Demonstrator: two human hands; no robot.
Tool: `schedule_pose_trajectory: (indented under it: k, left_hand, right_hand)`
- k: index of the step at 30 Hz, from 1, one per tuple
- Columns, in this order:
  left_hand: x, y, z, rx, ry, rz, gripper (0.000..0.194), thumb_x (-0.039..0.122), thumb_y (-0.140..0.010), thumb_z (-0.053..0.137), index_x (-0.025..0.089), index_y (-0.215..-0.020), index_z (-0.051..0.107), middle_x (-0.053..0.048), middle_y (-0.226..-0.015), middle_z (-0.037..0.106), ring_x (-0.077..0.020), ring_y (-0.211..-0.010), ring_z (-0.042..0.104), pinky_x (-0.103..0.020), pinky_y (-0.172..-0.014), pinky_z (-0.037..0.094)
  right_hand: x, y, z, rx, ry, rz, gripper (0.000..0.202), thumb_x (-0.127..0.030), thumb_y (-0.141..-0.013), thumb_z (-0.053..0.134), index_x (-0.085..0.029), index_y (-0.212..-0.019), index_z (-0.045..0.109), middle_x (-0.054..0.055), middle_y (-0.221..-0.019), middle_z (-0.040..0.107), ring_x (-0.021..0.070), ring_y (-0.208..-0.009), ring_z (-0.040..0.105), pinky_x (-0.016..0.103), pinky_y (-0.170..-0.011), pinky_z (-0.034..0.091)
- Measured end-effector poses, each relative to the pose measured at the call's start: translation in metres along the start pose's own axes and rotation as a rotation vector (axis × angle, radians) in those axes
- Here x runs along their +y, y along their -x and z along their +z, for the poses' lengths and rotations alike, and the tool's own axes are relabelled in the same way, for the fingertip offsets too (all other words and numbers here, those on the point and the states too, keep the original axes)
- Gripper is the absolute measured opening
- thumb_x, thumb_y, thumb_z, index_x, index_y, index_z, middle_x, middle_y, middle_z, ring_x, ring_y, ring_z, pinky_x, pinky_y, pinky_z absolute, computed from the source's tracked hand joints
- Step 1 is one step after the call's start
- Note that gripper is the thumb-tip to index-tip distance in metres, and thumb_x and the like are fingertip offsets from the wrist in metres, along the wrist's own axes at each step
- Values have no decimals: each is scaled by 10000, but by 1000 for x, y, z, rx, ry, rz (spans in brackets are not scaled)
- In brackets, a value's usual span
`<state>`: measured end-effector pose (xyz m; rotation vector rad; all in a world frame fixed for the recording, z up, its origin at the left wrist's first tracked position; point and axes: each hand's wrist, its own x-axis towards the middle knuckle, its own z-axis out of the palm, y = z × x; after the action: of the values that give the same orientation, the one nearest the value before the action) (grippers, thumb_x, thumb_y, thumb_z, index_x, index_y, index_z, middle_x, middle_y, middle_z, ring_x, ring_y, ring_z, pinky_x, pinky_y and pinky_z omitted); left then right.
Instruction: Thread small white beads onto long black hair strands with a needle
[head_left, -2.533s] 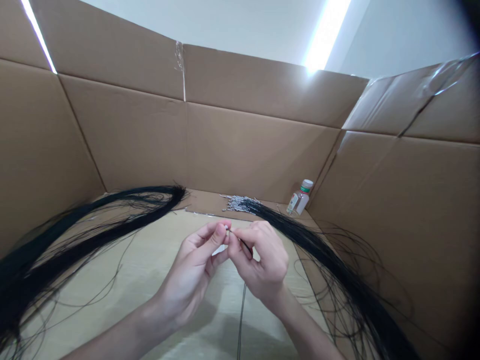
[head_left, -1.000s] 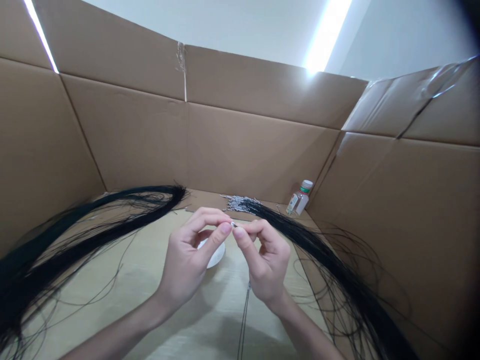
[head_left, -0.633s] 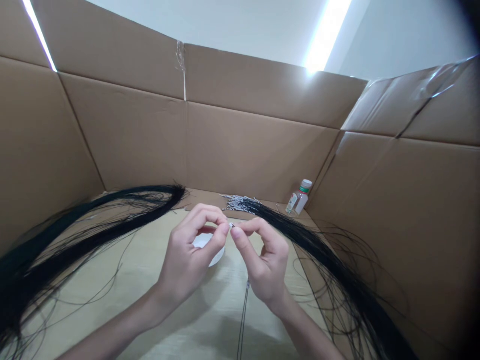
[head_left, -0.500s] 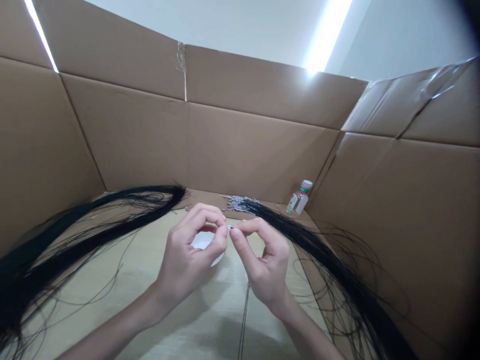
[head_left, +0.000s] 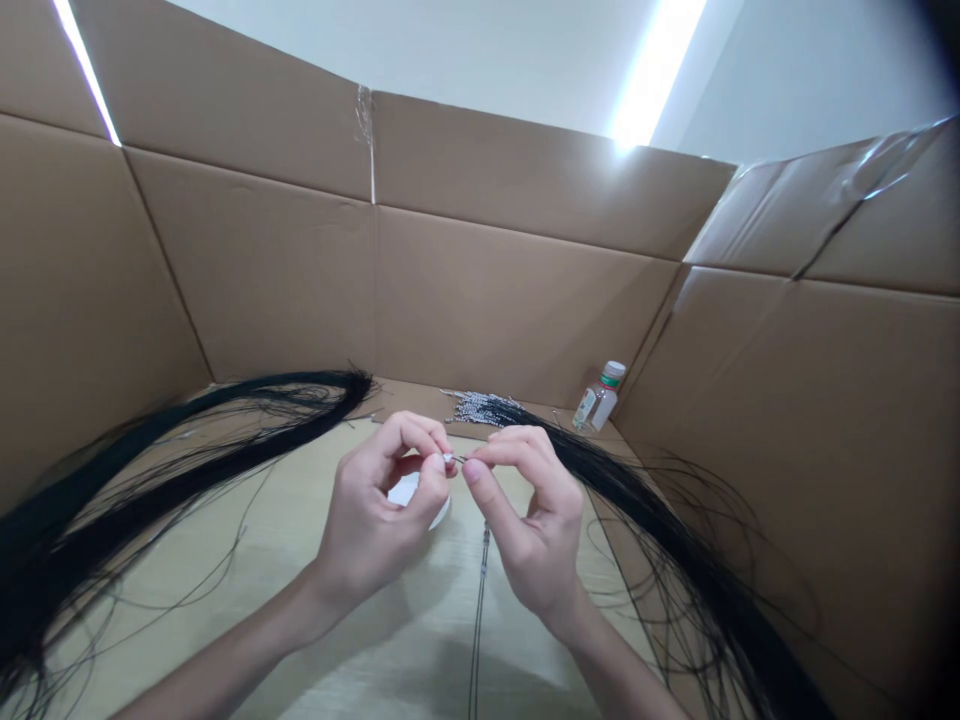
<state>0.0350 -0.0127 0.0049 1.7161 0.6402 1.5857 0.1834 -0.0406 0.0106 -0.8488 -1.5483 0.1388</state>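
Note:
My left hand (head_left: 375, 520) pinches a small whitish bead (head_left: 448, 458) between thumb and index finger. Facing it, my right hand (head_left: 536, 520) is closed in a pinch on a thin dark cord, whose short end reaches toward the bead. Whether the cord passes through the bead is too small to tell. Below the right hand, a doubled dark cord (head_left: 477, 620) hangs down with a few small pale beads (head_left: 484, 545) on it. Partly behind my left hand is a round white dish (head_left: 405, 490); its contents are hidden.
A bundle of black cords (head_left: 675, 530) runs along the right, its far end strung with silvery beads (head_left: 484, 407). Another black bundle (head_left: 255, 445) curves along the left. A clear bottle (head_left: 598, 400) stands in the back right corner. Cardboard walls (head_left: 517, 300) enclose the pale work surface (head_left: 300, 560).
My fingertips have drawn slightly apart, exposing a short length of cord between them. Small beads now show on the doubled cord below my right hand, which has swung a little left.

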Motion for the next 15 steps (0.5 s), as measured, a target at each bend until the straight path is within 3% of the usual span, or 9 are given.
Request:
schedule_pose_trajectory:
  k: [15]
  left_hand:
    - [-1, 1, 1, -74, 71, -135, 161, 188, -972, 565, 212, -817, 530, 2, -897, 592, -127, -765, 589, -245, -671, 485]
  right_hand:
    - [-3, 0, -4, -24, 103, -84, 144, -101, -894, 656, -197, -791, 681, 14, -762, 617, 181, -777, 556, 349, -704, 462]
